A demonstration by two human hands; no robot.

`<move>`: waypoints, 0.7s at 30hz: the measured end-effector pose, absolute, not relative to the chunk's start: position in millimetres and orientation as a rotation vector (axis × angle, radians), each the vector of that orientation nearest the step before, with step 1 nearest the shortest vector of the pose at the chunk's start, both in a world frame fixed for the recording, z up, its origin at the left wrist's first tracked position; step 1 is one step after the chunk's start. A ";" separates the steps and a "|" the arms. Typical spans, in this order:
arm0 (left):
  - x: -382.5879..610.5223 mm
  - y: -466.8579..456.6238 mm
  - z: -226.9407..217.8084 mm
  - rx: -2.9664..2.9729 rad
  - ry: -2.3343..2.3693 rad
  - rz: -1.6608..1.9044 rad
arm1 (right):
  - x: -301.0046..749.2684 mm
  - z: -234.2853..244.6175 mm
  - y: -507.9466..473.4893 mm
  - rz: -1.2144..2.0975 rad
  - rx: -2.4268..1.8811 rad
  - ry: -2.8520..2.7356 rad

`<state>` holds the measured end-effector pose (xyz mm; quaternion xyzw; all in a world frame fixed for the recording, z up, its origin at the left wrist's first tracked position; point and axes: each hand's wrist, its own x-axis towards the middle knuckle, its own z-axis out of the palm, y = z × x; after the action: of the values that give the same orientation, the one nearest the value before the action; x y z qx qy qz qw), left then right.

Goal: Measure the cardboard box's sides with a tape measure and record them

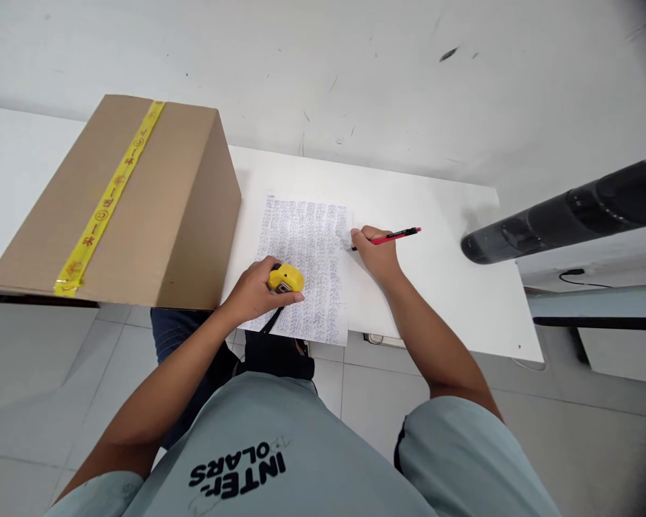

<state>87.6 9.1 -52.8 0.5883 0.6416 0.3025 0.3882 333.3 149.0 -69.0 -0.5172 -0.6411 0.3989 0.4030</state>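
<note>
My left hand [257, 291] is closed around a yellow tape measure [289, 276] with a black strap [272, 322] hanging from it. It rests over the lower left part of a paper sheet [306, 244] covered in dense handwriting. At the sheet's right edge, my right hand [375, 251] grips a red and black pen [395, 235]. The pen's tip points left at the paper's edge; whether it touches the sheet, I cannot tell.
A large cardboard box [194, 215] sealed with yellow printed tape [113, 190] stands on the white table [436, 301] to the left. A dark cylindrical object [560, 215] juts in from the right. Behind the table rises a marked white wall [323, 79].
</note>
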 end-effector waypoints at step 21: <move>88.3 1.0 -53.9 1.649 1.585 0.930 | 326.3 -84.1 151.3 0.415 -1.336 -1.887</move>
<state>88.3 1.0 -53.9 0.6306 0.6059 0.3555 0.3299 326.3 151.3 -84.1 -0.5245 -0.7412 0.1631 0.3859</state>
